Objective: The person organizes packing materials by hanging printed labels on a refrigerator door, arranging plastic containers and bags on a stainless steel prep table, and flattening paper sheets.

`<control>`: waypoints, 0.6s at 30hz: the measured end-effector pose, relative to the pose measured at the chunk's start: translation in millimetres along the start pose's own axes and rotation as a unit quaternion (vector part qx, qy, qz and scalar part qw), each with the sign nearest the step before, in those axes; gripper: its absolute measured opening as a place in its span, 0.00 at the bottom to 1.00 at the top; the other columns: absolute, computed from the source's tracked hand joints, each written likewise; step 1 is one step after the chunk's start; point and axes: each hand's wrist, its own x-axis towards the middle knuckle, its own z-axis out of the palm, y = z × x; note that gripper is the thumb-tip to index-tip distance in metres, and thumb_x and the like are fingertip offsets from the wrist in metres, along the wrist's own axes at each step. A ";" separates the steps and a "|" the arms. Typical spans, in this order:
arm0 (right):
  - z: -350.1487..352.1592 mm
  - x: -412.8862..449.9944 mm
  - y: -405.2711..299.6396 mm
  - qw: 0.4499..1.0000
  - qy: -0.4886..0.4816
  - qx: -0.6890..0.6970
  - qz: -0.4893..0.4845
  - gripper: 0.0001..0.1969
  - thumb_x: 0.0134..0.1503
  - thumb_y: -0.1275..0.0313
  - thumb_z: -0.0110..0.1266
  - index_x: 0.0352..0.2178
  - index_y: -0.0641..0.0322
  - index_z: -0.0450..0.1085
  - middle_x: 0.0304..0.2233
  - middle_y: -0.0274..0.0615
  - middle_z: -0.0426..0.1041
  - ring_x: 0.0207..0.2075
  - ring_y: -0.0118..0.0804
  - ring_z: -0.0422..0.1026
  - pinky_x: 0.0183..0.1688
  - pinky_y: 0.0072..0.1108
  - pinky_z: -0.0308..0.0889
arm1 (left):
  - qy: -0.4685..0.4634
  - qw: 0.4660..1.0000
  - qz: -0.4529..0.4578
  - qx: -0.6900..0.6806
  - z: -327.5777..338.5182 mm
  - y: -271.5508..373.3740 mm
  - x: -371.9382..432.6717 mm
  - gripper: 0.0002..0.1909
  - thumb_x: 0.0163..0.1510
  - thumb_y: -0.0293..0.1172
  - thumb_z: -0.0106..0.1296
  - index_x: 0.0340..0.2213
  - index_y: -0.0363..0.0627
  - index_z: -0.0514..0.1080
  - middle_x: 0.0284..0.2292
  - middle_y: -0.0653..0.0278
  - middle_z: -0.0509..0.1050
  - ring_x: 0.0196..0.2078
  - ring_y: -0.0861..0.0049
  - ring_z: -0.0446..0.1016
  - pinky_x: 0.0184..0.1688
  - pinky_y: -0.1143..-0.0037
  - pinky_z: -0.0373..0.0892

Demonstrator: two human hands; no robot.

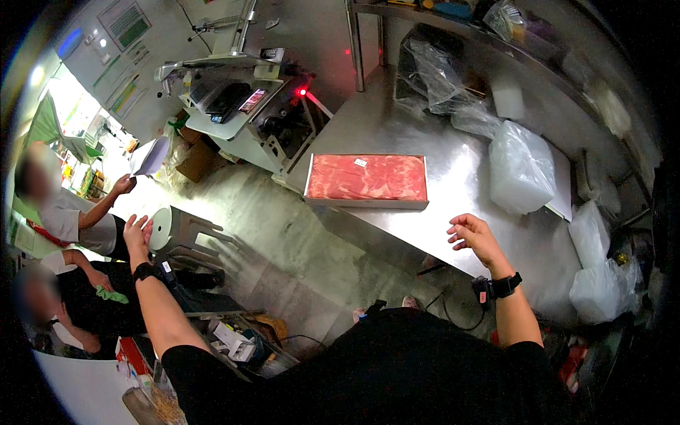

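A shallow rectangular box of red marbled meat (366,178) with a small white label lies near the edge of a stainless steel table (451,159). My right hand (473,239) is raised beside the table's near edge, to the right of the box and apart from it, with fingers loosely curled and nothing held. Far to the left, my left hand (138,236) is stretched out with its fingers apart, close in the picture to a stack of grey plastic stools (183,231); whether it touches them I cannot tell. Each wrist bears a black strap.
Clear plastic bags with white contents (520,167) stand on the table's right side, below a metal shelf (494,37). Beyond the table is a white stand (228,127) with a phone. Two people are at the left, one holding papers (150,155), the other a green cloth (111,295).
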 end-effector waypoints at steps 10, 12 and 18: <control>-42.9 -7.5 0.9 0.999 0.039 0.024 -0.005 0.11 0.52 0.70 0.43 0.36 0.65 0.62 0.31 0.41 0.68 0.30 0.29 0.68 0.29 0.19 0.66 | -0.099 0.993 -0.044 -0.052 71.3 -83.8 -82.9 0.19 0.49 0.24 0.43 0.44 0.37 0.57 0.31 0.55 0.70 0.26 0.74 0.71 0.22 0.83 0.68; -60.7 -14.9 6.4 0.997 0.063 0.041 -0.001 0.11 0.52 0.70 0.44 0.36 0.64 0.62 0.30 0.41 0.68 0.29 0.30 0.68 0.29 0.20 0.66 | -0.116 0.986 -0.067 -0.099 103.6 -98.3 -121.5 0.14 0.49 0.24 0.43 0.40 0.39 0.59 0.29 0.56 0.70 0.26 0.73 0.71 0.23 0.82 0.68; -102.5 -26.9 30.9 0.993 0.090 0.073 0.001 0.11 0.51 0.70 0.45 0.35 0.64 0.62 0.30 0.41 0.68 0.30 0.32 0.69 0.29 0.20 0.66 | -0.189 0.948 -0.181 -0.178 144.4 -148.3 -219.8 0.20 0.49 0.24 0.45 0.44 0.33 0.58 0.30 0.57 0.69 0.28 0.72 0.70 0.26 0.80 0.69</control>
